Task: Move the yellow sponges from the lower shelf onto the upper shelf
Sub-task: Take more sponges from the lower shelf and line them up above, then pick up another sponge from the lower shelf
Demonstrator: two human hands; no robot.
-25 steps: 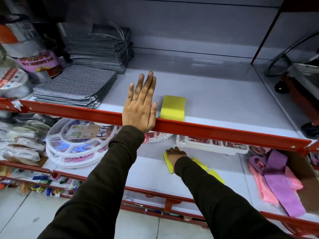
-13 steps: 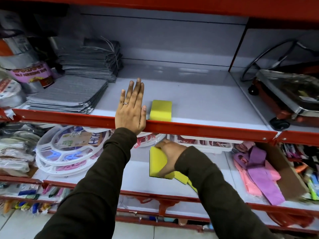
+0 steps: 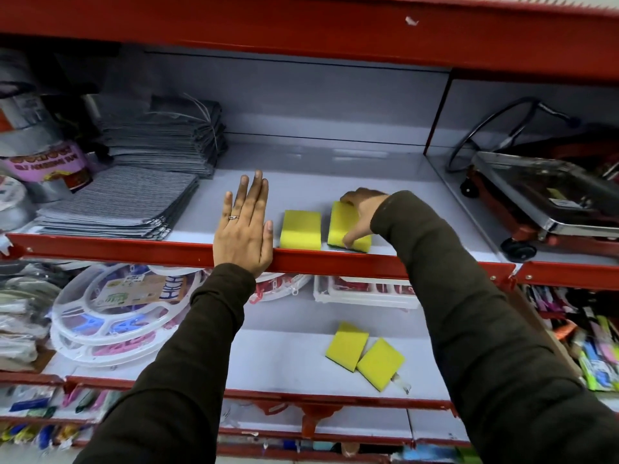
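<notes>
Two yellow sponges sit side by side near the front of the upper shelf (image 3: 335,175). The left sponge (image 3: 300,229) lies free. My right hand (image 3: 363,212) grips the right sponge (image 3: 345,226), fingers over its far end and thumb on its front, as it rests on the shelf. My left hand (image 3: 246,229) lies flat and open on the shelf's red front lip, just left of the sponges. On the lower shelf (image 3: 284,356) two more yellow sponges (image 3: 346,349) (image 3: 380,363) lie touching, with a third partly hidden behind them.
Stacks of grey striped cloths (image 3: 127,202) fill the upper shelf's left side. A metal scale on a red base (image 3: 549,202) stands beyond the divider at right. White round plastic trays (image 3: 110,316) and a white rack (image 3: 365,293) occupy the lower shelf.
My right hand lifted a sponge from the lower shelf and brought it up onto the upper shelf beside the first one. My left hand stayed in place.
</notes>
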